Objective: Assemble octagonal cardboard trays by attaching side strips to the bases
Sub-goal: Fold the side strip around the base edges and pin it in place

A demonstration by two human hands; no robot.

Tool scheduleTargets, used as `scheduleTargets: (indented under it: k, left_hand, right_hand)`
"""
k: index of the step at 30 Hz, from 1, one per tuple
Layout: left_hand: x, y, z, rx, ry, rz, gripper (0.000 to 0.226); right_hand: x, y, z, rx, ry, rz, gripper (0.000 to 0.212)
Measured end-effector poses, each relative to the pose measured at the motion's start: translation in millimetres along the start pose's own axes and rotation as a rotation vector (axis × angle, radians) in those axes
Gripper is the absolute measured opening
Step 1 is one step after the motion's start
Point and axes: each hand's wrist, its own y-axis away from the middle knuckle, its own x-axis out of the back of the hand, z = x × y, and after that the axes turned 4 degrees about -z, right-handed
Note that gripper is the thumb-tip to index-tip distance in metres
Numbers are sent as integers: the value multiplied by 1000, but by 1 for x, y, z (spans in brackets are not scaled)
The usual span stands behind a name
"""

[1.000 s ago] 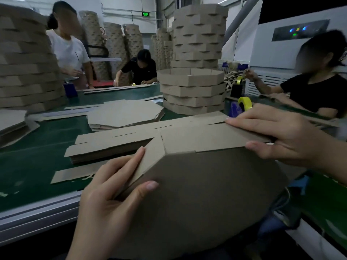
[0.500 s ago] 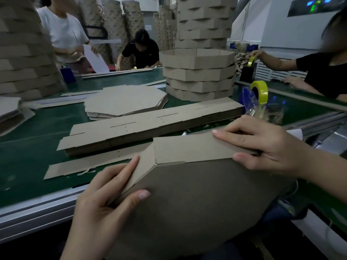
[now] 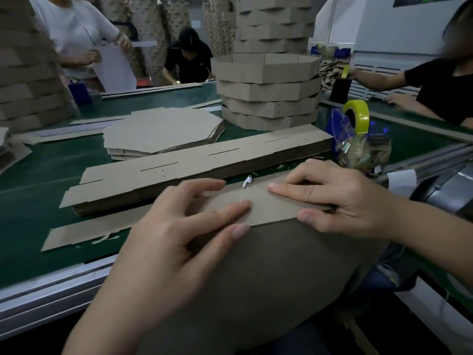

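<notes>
Octagonal base [image 3: 268, 272] stands tilted against the desk [image 3: 33, 190] near edge. Left hand [image 3: 179, 231] and right hand [image 3: 340, 198] both pinch the side strip [image 3: 271, 206] folded along the base's top edge. Beyond the base: strip stack [image 3: 194, 165], then flat bases [image 3: 161, 131], bare green belt leftward, finished trays [image 3: 266, 88] farthest.

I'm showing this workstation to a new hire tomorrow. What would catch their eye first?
Probably the two hands in the foreground, left hand and right hand, pressing a side strip flat along the edge of a large cardboard base. Behind them, a stack of finished trays rises on the green table, and a yellow tape roll stands at right.
</notes>
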Motion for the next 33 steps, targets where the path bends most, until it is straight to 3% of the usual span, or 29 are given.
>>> scheduleTargets:
  k: [3,11,17,33]
  left_hand:
    - [-4,-10,3,-28,-58,-69,36]
    - [-13,-14,0,1,-39,-41,33]
    - [-16,-16,-4,51,28,-25,32]
    - [-16,-19,-10,74,111,-23,30]
  right_hand:
    - [0,0,4,-38,-46,-27,44]
    - [8,-12,11,-423,-574,-152,37]
    - [8,-21,17,-509,-790,-188,32]
    - [4,-28,16,-440,-587,-209,26]
